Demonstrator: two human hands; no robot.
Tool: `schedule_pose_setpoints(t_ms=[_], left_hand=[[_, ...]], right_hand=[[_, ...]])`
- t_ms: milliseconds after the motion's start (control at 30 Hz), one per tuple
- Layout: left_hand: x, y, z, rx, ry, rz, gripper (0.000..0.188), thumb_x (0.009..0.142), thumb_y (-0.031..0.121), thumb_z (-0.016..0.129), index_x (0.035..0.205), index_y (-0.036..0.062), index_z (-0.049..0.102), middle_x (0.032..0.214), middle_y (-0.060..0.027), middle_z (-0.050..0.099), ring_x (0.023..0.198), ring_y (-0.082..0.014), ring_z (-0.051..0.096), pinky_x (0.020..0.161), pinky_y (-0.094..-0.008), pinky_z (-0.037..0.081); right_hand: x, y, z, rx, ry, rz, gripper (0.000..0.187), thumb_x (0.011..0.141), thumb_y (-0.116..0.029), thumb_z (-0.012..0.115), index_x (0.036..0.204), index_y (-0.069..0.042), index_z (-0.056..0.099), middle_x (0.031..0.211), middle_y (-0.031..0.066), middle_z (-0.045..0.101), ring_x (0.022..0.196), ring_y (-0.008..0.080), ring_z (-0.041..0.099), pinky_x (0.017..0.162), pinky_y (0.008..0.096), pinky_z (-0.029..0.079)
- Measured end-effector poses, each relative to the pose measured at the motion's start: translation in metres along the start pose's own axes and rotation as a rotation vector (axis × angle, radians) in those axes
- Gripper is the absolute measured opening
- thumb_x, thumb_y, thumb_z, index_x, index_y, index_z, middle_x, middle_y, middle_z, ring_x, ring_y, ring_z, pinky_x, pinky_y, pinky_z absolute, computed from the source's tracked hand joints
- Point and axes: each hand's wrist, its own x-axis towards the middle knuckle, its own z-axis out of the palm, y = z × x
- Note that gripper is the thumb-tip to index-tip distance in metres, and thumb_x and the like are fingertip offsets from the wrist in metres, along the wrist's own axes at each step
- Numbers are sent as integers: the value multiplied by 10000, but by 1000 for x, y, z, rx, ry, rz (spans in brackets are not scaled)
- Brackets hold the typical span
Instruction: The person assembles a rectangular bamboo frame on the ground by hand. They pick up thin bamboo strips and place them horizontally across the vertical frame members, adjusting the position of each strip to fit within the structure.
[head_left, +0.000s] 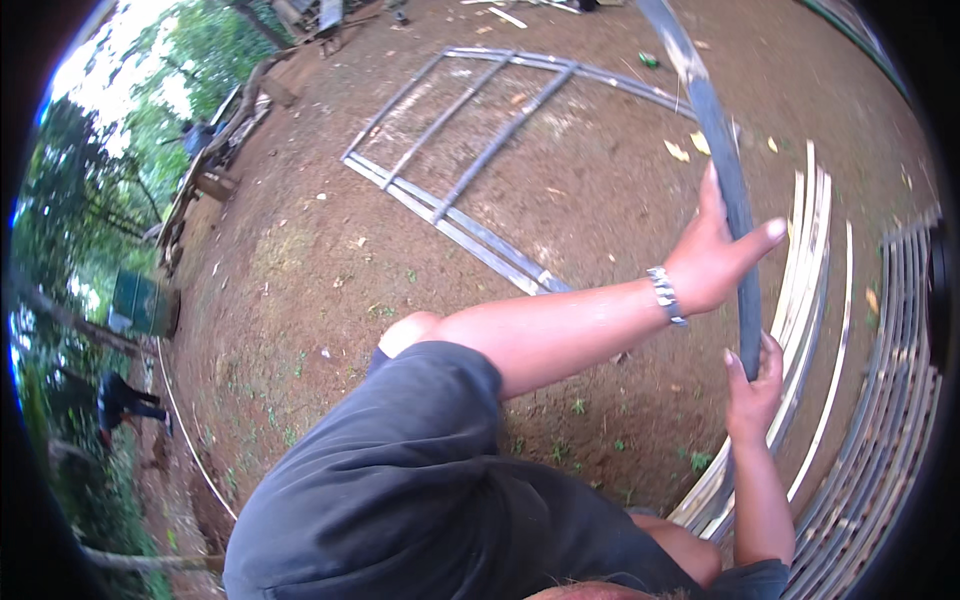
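A long dark grey pole point(735, 185) with a pale worn patch slants up past the top edge of the view. It looks like wood or bamboo; I cannot tell which. My left hand point(705, 265), with a metal-banded watch point(667, 295) at the wrist, holds it partway along, thumb across the pole and a finger along its other side. Lower down, my right hand point(755, 400) grips the pole's near end between thumb and fingers. Beyond my left forearm, a frame of grey poles point(490, 165) with several crossbars lies flat on the dirt.
Pale long strips point(800, 290) lie on the ground beside my right hand. Farther right is a slatted grey panel or row of poles point(870, 420). A green drum point(145, 303) stands at left, near a bent-over person point(125, 400). A log rail point(215, 150) edges the yard.
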Motion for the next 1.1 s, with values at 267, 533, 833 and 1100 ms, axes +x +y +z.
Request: schedule_pose_setpoints(t_ms=[267,533,833,1100], left_hand=[[88,102,-37,359,457,551,821,828,138,751,1519,-88,371,1388,-297,583,1333,-321,564,1103,-364,454],[54,161,-169,998,251,629,689,937,182,709,1557,95,420,1135,-163,700,969,-186,690,877,-333,566],[9,67,-293,1263,-232,503,677,809,88,689,1468,191,567,978,-120,657,929,-337,669,866,-467,555],[20,-23,-386,1180,-621,381,628,746,82,676,1366,180,654,980,-103,673,940,-328,656,876,-460,506]], right_hand=[[54,-109,59,-233,-211,-530,848,889,-140,750,1586,-56,275,1531,217,374,1426,356,410,1198,479,312],[102,-165,-40,-637,91,-880,862,871,-248,783,1597,-159,326,1601,164,319,1505,383,288,1223,544,265],[126,-201,-42,-1317,243,-994,945,787,-272,849,1592,-204,360,1638,163,321,1521,343,286,1238,555,208],[102,-129,42,-1284,-709,-56,1028,665,-295,938,1540,-129,425,1450,189,546,1399,340,467,1215,500,300]])
